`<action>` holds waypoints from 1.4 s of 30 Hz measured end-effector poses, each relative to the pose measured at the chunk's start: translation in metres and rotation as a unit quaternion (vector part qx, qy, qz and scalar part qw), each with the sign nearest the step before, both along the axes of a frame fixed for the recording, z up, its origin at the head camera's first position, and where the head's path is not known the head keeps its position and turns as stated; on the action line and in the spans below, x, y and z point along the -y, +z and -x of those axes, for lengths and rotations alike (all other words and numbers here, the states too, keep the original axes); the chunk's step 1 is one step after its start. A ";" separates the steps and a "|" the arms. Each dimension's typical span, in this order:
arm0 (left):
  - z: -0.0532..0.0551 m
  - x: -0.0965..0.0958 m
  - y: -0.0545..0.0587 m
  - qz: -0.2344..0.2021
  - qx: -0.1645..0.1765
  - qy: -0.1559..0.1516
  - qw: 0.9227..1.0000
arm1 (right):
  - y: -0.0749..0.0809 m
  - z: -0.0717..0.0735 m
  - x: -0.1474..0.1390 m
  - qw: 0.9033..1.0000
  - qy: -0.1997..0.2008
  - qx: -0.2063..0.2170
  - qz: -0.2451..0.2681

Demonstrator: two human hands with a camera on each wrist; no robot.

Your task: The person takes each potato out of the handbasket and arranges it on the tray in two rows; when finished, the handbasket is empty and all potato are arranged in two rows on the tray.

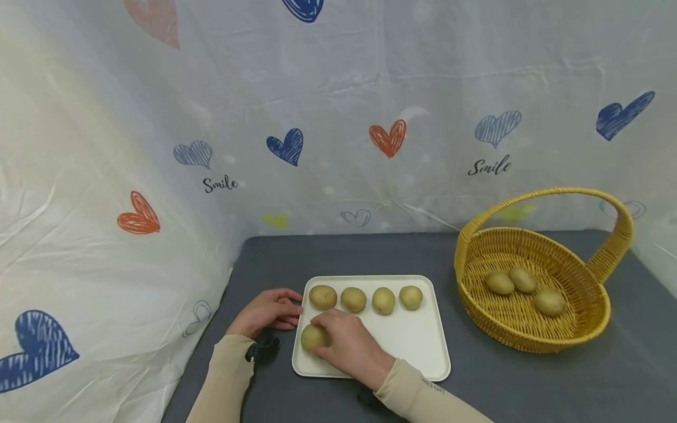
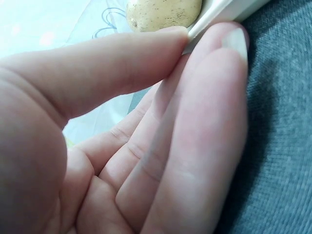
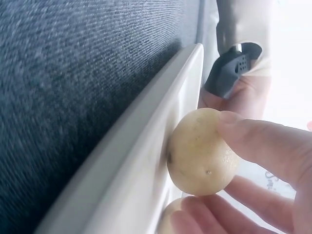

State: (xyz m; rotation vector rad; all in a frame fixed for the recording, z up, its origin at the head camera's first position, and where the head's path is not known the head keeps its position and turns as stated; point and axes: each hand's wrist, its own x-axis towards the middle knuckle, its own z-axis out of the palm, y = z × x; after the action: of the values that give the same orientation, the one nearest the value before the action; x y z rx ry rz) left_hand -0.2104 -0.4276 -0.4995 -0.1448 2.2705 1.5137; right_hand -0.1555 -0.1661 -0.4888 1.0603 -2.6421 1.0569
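Observation:
At the near left part of the white tray (image 1: 404, 346), my right hand (image 1: 357, 346) grips a potato (image 1: 313, 339) between thumb and fingers. The right wrist view shows this potato (image 3: 202, 158) low against the tray surface; whether it touches is hard to tell. Along the tray's far side runs a row of several potatoes (image 1: 383, 301). My left hand (image 1: 272, 309) is at the tray's left edge. Up close in the left wrist view, its thumb and fingers pinch the tray rim (image 2: 207, 19), near a potato (image 2: 163, 13).
A yellow wicker basket (image 1: 478, 249) with a tall arched handle stands right of the tray. Three potatoes (image 1: 550, 302) lie inside it. A dark grey cloth (image 1: 275, 258) covers the table. White curtains (image 1: 328, 88) printed with hearts hang behind and at the left.

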 end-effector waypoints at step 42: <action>-0.011 0.072 0.003 0.042 0.034 0.023 0.998 | 0.050 0.032 -0.288 0.976 -0.203 0.047 -0.062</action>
State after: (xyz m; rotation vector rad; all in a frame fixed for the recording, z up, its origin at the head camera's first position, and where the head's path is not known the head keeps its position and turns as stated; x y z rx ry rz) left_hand -0.1999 -0.5000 -0.4960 -0.2686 2.2922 1.4144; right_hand -0.1880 0.1222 -0.4389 0.4571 -2.8553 0.8806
